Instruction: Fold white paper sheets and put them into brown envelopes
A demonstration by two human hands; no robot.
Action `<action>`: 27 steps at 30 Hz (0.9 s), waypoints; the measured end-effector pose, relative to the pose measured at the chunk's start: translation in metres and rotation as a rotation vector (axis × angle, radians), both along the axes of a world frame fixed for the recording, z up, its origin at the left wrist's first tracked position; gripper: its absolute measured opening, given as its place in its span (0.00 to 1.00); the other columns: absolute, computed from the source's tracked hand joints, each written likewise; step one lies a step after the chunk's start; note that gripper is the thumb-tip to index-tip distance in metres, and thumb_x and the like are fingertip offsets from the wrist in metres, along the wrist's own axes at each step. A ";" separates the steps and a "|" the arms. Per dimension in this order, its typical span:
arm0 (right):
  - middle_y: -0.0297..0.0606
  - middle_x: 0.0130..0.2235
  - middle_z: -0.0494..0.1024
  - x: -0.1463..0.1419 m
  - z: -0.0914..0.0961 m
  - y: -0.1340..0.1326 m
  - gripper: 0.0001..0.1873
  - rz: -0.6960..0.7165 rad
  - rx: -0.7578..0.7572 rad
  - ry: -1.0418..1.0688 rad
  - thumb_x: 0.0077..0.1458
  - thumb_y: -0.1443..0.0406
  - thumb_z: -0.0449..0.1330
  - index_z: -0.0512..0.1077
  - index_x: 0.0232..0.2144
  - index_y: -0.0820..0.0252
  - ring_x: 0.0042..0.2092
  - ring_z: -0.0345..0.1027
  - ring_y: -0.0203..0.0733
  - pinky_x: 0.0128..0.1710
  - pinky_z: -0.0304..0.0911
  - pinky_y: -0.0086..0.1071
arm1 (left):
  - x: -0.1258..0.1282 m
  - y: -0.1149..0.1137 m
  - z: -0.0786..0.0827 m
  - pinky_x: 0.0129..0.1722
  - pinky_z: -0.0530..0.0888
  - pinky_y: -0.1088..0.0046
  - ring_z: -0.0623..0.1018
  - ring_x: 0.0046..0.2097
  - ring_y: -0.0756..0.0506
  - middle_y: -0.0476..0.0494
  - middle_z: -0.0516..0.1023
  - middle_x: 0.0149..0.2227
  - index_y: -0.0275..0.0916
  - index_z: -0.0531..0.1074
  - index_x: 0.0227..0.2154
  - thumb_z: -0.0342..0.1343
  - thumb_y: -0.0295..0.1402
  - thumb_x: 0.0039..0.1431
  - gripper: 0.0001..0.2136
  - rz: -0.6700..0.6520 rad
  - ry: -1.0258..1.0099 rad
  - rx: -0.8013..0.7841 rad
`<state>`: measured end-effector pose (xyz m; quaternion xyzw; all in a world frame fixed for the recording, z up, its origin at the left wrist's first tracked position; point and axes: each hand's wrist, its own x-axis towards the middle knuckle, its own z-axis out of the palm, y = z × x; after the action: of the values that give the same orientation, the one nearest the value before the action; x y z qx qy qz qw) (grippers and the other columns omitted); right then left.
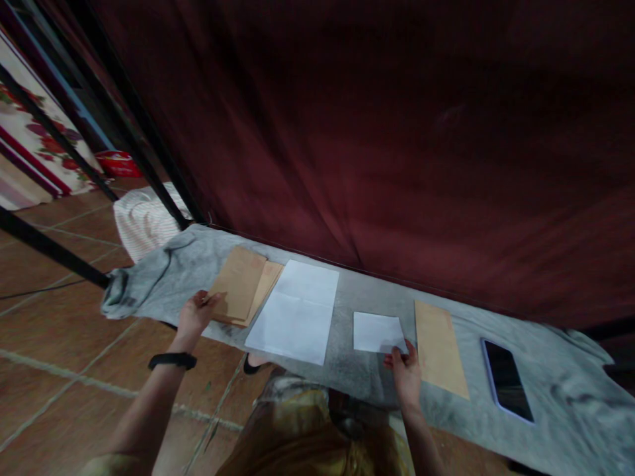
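Lower brown envelopes [263,288], partly hidden

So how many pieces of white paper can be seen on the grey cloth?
2 visible: a large sheet just right of the stacked brown envelopes, and a smaller piece at the right hand. More could be hidden beneath either.

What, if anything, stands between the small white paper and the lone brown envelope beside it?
The right hand, at the lower right corner of the small white paper, partly fills the gap before the lone brown envelope. Otherwise only grey cloth shows there.
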<state>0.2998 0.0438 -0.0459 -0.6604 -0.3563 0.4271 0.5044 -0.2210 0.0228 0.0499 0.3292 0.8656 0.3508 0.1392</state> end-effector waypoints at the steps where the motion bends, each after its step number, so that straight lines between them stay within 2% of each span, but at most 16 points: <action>1: 0.31 0.26 0.77 0.000 0.000 0.000 0.45 -0.001 -0.001 0.003 0.47 0.45 0.63 0.61 0.61 0.64 0.27 0.75 0.45 0.29 0.73 0.37 | 0.003 0.000 0.005 0.27 0.69 0.74 0.74 0.29 0.46 0.50 0.71 0.23 0.40 0.65 0.27 0.55 0.43 0.54 0.12 0.016 -0.077 0.054; 4: 0.30 0.26 0.77 0.001 -0.001 0.001 0.47 0.000 -0.015 0.028 0.46 0.44 0.63 0.60 0.62 0.63 0.27 0.75 0.44 0.29 0.73 0.37 | 0.018 -0.001 0.014 0.28 0.74 0.74 0.77 0.30 0.48 0.49 0.75 0.26 0.39 0.65 0.29 0.56 0.36 0.55 0.07 0.055 -0.343 0.217; 6: 0.28 0.25 0.76 0.001 -0.002 0.003 0.49 0.001 -0.027 0.060 0.43 0.44 0.64 0.59 0.62 0.62 0.25 0.73 0.43 0.28 0.72 0.36 | 0.037 -0.002 0.016 0.32 0.77 0.74 0.80 0.33 0.47 0.47 0.78 0.29 0.38 0.67 0.30 0.59 0.30 0.52 0.06 0.050 -0.539 0.293; 9: 0.25 0.23 0.74 0.001 0.000 0.007 0.52 0.025 -0.049 0.071 0.41 0.46 0.65 0.55 0.64 0.62 0.22 0.69 0.40 0.23 0.69 0.33 | 0.077 -0.004 0.013 0.36 0.80 0.72 0.82 0.35 0.46 0.41 0.81 0.32 0.36 0.70 0.28 0.63 0.23 0.47 0.07 0.032 -0.790 0.346; 11: 0.24 0.23 0.73 0.002 0.003 0.007 0.54 0.041 -0.088 0.052 0.42 0.46 0.65 0.52 0.66 0.62 0.20 0.66 0.38 0.21 0.66 0.31 | 0.109 -0.005 0.009 0.34 0.81 0.70 0.83 0.34 0.44 0.39 0.82 0.31 0.34 0.71 0.26 0.64 0.22 0.46 0.07 0.021 -0.920 0.328; 14: 0.24 0.22 0.73 0.006 0.010 -0.001 0.56 0.038 -0.168 0.032 0.45 0.46 0.65 0.48 0.68 0.61 0.19 0.66 0.39 0.19 0.64 0.30 | 0.155 -0.003 0.004 0.33 0.81 0.72 0.83 0.33 0.44 0.41 0.83 0.30 0.33 0.76 0.30 0.66 0.21 0.46 0.08 0.063 -1.174 0.364; 18: 0.23 0.20 0.69 0.001 0.022 -0.021 0.54 0.053 -0.179 0.017 0.48 0.44 0.63 0.50 0.69 0.61 0.16 0.61 0.37 0.16 0.58 0.28 | 0.210 -0.001 -0.006 0.37 0.80 0.75 0.83 0.35 0.47 0.47 0.84 0.32 0.38 0.78 0.34 0.66 0.19 0.44 0.13 0.090 -1.206 0.455; 20: 0.23 0.20 0.69 -0.013 0.029 -0.030 0.49 0.075 -0.101 0.050 0.49 0.43 0.62 0.56 0.66 0.60 0.17 0.60 0.36 0.15 0.57 0.27 | 0.233 -0.002 -0.012 0.35 0.79 0.75 0.83 0.35 0.47 0.46 0.85 0.34 0.39 0.79 0.35 0.68 0.21 0.43 0.14 0.091 -1.193 0.445; 21: 0.25 0.21 0.70 -0.023 0.033 -0.033 0.46 0.102 -0.057 0.095 0.49 0.43 0.62 0.60 0.63 0.59 0.19 0.62 0.36 0.17 0.59 0.27 | 0.244 -0.004 -0.016 0.34 0.78 0.74 0.83 0.35 0.46 0.46 0.85 0.35 0.40 0.79 0.35 0.69 0.23 0.42 0.15 0.088 -1.184 0.443; 24: 0.34 0.32 0.78 -0.063 0.045 -0.034 0.35 0.245 0.019 0.241 0.47 0.44 0.65 0.70 0.53 0.55 0.32 0.73 0.41 0.30 0.72 0.33 | 0.268 -0.011 -0.025 0.33 0.76 0.74 0.83 0.37 0.45 0.45 0.85 0.37 0.41 0.78 0.35 0.71 0.27 0.41 0.15 0.048 -1.152 0.430; 25: 0.36 0.36 0.80 -0.076 0.048 -0.031 0.33 0.310 0.020 0.289 0.47 0.45 0.66 0.72 0.51 0.54 0.37 0.75 0.43 0.35 0.73 0.35 | 0.274 -0.015 -0.027 0.33 0.76 0.74 0.83 0.37 0.46 0.45 0.85 0.37 0.41 0.78 0.35 0.72 0.28 0.40 0.16 0.030 -1.147 0.427; 27: 0.38 0.41 0.80 -0.100 0.053 -0.025 0.31 0.346 0.001 0.346 0.46 0.46 0.66 0.73 0.50 0.54 0.43 0.75 0.45 0.41 0.73 0.38 | 0.283 -0.022 -0.030 0.31 0.75 0.75 0.82 0.36 0.46 0.45 0.84 0.37 0.42 0.78 0.35 0.73 0.30 0.39 0.17 0.002 -1.156 0.418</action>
<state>0.1996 0.0183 0.0075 -0.5062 -0.3725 0.6136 0.4780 0.0624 0.0013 0.0196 0.1054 0.5634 0.6348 0.5182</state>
